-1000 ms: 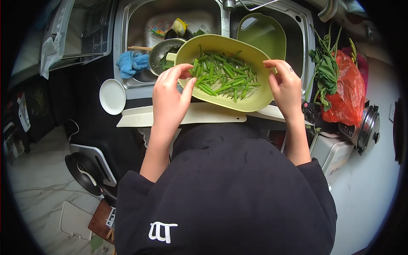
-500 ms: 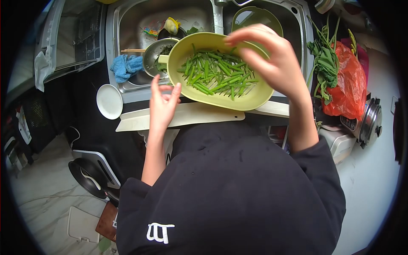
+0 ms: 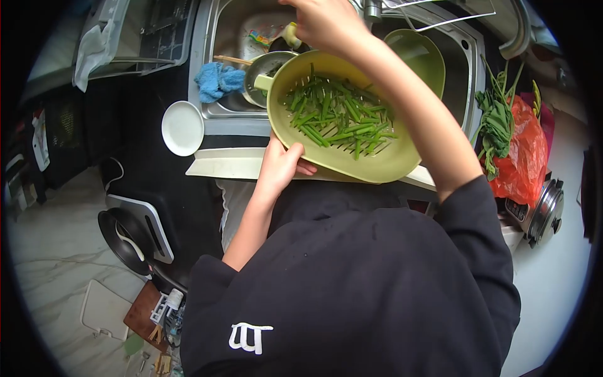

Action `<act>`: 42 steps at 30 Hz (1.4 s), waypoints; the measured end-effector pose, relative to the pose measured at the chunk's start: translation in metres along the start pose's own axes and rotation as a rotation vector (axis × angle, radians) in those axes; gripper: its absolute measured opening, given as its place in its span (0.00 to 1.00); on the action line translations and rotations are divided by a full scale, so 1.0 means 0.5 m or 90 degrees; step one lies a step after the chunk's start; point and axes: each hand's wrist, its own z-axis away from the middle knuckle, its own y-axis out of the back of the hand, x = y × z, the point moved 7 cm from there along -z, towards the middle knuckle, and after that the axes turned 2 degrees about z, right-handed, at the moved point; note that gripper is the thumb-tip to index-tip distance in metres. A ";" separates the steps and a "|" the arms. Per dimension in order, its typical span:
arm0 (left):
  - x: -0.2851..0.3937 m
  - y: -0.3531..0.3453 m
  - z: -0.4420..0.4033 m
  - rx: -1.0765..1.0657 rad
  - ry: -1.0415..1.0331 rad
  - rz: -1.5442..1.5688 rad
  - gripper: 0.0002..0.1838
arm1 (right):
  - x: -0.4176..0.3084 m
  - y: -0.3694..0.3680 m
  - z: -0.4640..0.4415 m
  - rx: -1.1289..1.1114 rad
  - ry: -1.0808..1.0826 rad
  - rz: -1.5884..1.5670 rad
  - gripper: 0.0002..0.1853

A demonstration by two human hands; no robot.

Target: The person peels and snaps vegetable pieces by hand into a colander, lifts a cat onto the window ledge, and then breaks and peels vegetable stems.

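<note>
A green oval colander (image 3: pixel 391 164) tilts toward me over the front of the sink. Cut green vegetable stems (image 3: pixel 339 119) lie on its slotted bottom. My left hand (image 3: pixel 280 164) grips the colander's lower left edge, thumb by the rim and fingers partly hidden beneath. Past the colander's far side reaches my right hand (image 3: pixel 326 24), above the sink near the faucet; the top edge of the view cuts off its fingers, so its grasp is unclear. My right forearm crosses over the colander's right part. Behind it, a matching green basin (image 3: pixel 422 63) sits in the right bowl.
A metal strainer (image 3: pixel 271 63), a blue cloth (image 3: pixel 218 81) and a yellow-topped item (image 3: pixel 291 34) are in or by the left sink bowl (image 3: pixel 235 25). A white plate (image 3: pixel 183 128) is at left. Leafy greens (image 3: pixel 496 122), a red plastic bag (image 3: pixel 524 151) and a metal pot (image 3: pixel 545 213) stand right.
My right hand has moved from above the colander to beyond its far rim, toward the faucet. My left hand has closed on the colander's near-left edge. The view has shifted.
</note>
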 end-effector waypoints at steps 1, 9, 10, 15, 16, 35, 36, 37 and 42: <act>0.004 0.015 0.009 -0.003 0.007 0.004 0.20 | -0.011 0.023 0.021 -0.027 0.019 -0.018 0.26; 0.059 0.132 0.079 0.087 -0.053 0.085 0.15 | 0.043 0.219 0.248 -0.058 -0.262 -0.265 0.18; 0.061 0.143 0.080 0.093 -0.060 0.090 0.15 | 0.060 0.226 0.287 -0.068 -0.306 -0.208 0.18; 0.065 0.191 0.080 0.154 -0.119 0.101 0.13 | 0.095 0.213 0.419 -0.082 -0.431 -0.205 0.16; 0.068 0.201 0.084 0.171 -0.124 0.099 0.13 | 0.084 0.212 0.422 -0.088 -0.419 -0.157 0.16; -0.089 0.622 0.064 0.340 -0.187 0.342 0.19 | 0.046 0.155 0.508 -0.302 -0.400 0.012 0.17; -0.113 0.671 0.063 0.337 -0.184 0.365 0.20 | 0.040 0.163 0.518 -0.279 -0.416 -0.003 0.17; -0.117 0.692 0.058 0.351 -0.164 0.359 0.21 | 0.039 0.168 0.529 -0.273 -0.427 -0.007 0.18; -0.107 0.742 0.037 0.355 -0.180 0.375 0.22 | 0.048 0.212 0.579 -0.201 -0.482 -0.022 0.17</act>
